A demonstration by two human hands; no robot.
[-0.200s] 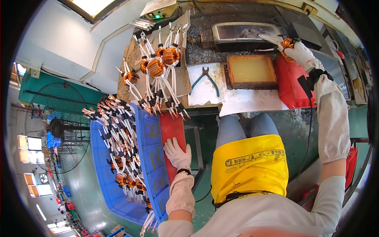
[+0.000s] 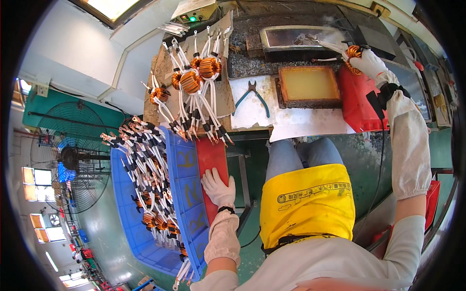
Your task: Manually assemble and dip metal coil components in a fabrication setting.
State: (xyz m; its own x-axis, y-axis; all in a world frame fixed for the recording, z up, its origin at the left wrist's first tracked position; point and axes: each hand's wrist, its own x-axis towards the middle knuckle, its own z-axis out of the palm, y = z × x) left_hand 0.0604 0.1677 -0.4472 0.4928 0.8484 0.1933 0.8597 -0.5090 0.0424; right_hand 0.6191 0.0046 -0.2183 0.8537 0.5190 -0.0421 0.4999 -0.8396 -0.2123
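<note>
At the far right, my right hand (image 2: 370,64), in a white glove, grips a copper-wound ring coil (image 2: 353,59) with white leads. The tips of some leads reach over or into a shiny rectangular metal bath (image 2: 284,39), where a little smoke hangs. Another lead points left, outside the bath. My left hand (image 2: 218,188), also gloved, lies with fingers stretched on a red surface (image 2: 206,155) next to the blue crate (image 2: 187,194). That crate is full of coils with white leads and black sleeves. More coils (image 2: 192,82) lie on the table's left part.
Teal-handled cutters (image 2: 252,99) lie on white paper, left of a tray of yellowish material (image 2: 310,83). A red container (image 2: 358,99) stands under my right wrist. A control box (image 2: 194,17) with a green light is at the back, a fan (image 2: 70,157) at the left.
Smoke over the metal bath has grown thicker around the lead tips. My right hand and the coil have hardly moved; my left hand stays where it was.
</note>
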